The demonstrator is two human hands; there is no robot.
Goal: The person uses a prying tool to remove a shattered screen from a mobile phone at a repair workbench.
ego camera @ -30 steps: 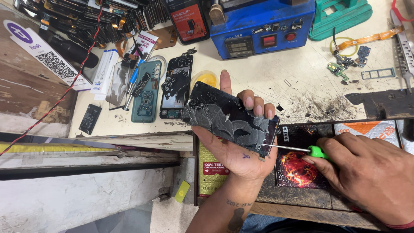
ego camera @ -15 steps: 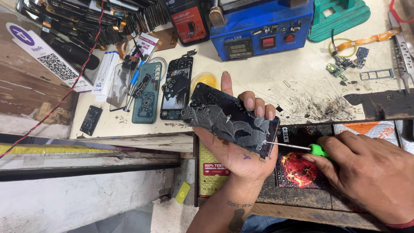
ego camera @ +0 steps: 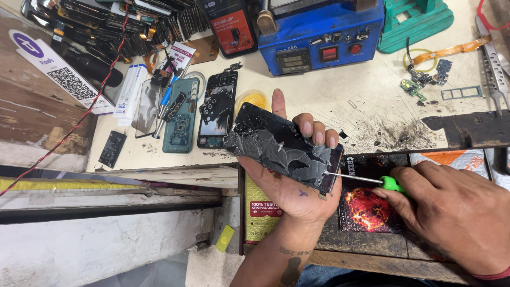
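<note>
Disassembly is appearing partly advanced, judged from the layout. At centre left of the frame, a teal phone frame (ego camera: 180,114) and an opened black handset (ego camera: 217,109) are lying stripped on the workbench (ego camera: 329,106). At centre, the left hand (ego camera: 289,180) is cupping a dark phone panel (ego camera: 284,146) from beneath, fingers curling over its upper edge; torn grey film is clinging to its face. The panel's long axis is running from upper left down to lower right, face up. At right, the right hand (ego camera: 457,212) is pinching a green-handled screwdriver (ego camera: 366,180), tip touching the panel's lower right corner. Separation there looks unfinished.
</note>
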